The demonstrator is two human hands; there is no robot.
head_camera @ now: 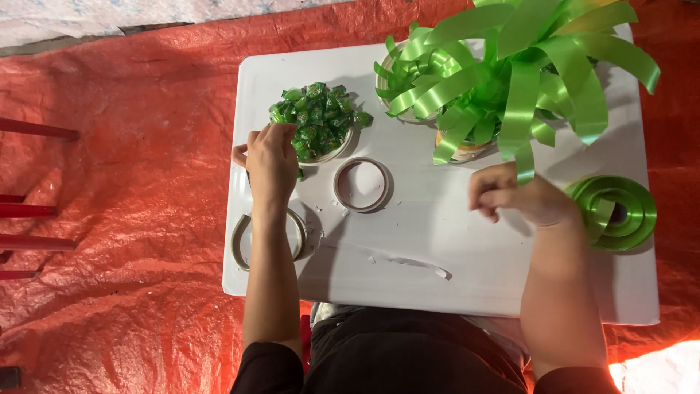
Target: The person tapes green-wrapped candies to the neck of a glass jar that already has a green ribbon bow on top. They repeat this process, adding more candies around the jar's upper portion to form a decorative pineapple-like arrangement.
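Observation:
My left hand [271, 162] reaches to the near edge of a shallow bowl heaped with green wrapped candies [319, 117]; its fingers curl at the bowl's rim, and I cannot tell whether it holds a candy. My right hand [519, 195] is closed, pinching the end of a green ribbon strip [523, 162] that hangs from a large green ribbon decoration [510, 69]. A roll of green ribbon [616, 211] lies just right of that hand.
All of it rests on a small white table [437, 241] over an orange tarp [124, 182]. Two tape rolls lie near me, one in the middle [362, 184] and one under my left forearm [240, 241]. White paper scraps [419, 264] lie nearby. Red bars [36, 131] stick out at left.

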